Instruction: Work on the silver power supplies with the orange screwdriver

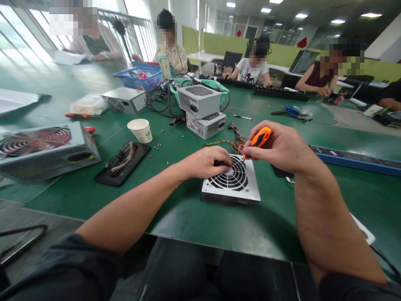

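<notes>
A computer power supply (250,190) lies in front of me on the green table, its round fan grille facing up. My left hand (208,162) presses on its left far side, with curled fingers gripping at the grille. An orange and black screwdriver (262,136) is in my right hand (280,144), tilted, its lower end at the far right corner of the power supply. Whether the tip sits in a screw is hidden by my fingers. Red, yellow and black cables (237,144) spread out behind the case.
Two stacked power supplies (200,101) stand farther back. A paper cup (140,130) is left of small loose screws (157,146). Glasses rest on a black tray (130,167), near a large power supply (46,152). A blue strip (360,161) lies right. Several people sit across the table.
</notes>
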### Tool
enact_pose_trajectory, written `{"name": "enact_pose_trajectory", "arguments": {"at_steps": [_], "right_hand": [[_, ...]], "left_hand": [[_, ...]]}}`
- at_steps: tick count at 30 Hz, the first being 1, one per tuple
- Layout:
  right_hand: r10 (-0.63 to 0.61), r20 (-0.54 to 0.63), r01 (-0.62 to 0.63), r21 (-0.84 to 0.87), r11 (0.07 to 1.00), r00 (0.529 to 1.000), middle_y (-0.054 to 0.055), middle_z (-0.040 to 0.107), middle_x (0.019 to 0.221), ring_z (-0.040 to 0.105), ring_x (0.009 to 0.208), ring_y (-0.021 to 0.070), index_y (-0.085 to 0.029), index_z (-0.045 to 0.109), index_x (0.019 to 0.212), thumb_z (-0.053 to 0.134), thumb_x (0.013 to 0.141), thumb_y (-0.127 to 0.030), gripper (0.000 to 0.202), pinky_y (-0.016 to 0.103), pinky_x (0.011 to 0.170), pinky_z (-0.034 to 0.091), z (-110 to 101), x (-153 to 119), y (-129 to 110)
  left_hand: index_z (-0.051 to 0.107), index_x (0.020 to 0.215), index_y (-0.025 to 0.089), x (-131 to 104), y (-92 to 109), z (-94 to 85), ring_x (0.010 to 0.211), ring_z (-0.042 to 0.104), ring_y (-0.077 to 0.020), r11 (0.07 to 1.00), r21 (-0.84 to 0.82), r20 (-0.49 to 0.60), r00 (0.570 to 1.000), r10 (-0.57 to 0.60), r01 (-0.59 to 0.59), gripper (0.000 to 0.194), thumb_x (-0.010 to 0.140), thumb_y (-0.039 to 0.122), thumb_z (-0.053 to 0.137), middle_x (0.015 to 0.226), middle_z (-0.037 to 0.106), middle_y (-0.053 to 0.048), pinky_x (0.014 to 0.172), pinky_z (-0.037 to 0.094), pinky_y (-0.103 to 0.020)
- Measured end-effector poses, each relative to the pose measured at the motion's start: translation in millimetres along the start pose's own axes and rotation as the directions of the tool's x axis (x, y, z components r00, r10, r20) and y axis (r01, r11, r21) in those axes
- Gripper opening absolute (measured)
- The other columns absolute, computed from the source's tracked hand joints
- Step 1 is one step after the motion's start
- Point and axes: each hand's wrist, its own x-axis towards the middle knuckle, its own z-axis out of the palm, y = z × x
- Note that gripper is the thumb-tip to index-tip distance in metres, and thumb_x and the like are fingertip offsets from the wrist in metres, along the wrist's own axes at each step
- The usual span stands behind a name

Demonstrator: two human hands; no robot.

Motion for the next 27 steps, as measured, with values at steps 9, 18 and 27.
{"name": "enact_pose_trajectory", "arguments": {"at_steps": [9, 18, 27], "right_hand": [[-0.008, 0.198, 0.03, -0.11, 0.993, 0.98, 0.004, 0.081, 0.091, 0.076, 0.08, 0.0254, -0.026, 0.07, 0.089, 0.085, 0.077, -0.044, 0.026, 0.04, 0.073, 0.06, -24.0, -11.9, -17.2], [-0.037, 0.052, 0.04, -0.057, 0.998, 0.998, 0.003, 0.081, 0.094, 0.076, 0.084, 0.0262, -0.026, 0.066, 0.099, 0.088, 0.076, -0.04, 0.035, 0.042, 0.076, 0.06, -24.0, -15.7, -19.0], [-0.056, 0.184, 0.089, -0.179, 0.98, 0.981, 0.002, 0.079, 0.091, 0.075, 0.079, 0.0241, -0.025, 0.066, 0.099, 0.082, 0.08, -0.042, 0.03, 0.037, 0.071, 0.057, -16.1, -14.9, -23.6]], "left_hand": [[0.081, 0.1, 0.018, -0.2, 0.7, -6.5, 0.104, 0.073, -0.0214, 0.998, -0.057, 0.053, 0.998, 0.037, -0.034, 0.019, 0.091, 0.016, 0.065, 0.107, 0.078, -0.012, 0.098, 0.057, -0.037], [0.08, 0.105, 0.021, -2.2, -2.3, -5.5, 0.108, 0.072, -0.0206, 0.998, -0.061, 0.067, 0.998, -0.016, 0.02, 0.02, 0.093, 0.018, 0.064, 0.112, 0.077, -0.01, 0.102, 0.056, -0.038], [0.08, 0.105, 0.021, -3.3, -10.0, -2.3, 0.112, 0.069, -0.0213, 0.999, 0.016, -0.014, 0.999, -0.04, 0.041, 0.018, 0.093, 0.02, 0.065, 0.119, 0.075, -0.011, 0.104, 0.053, -0.039]]}}
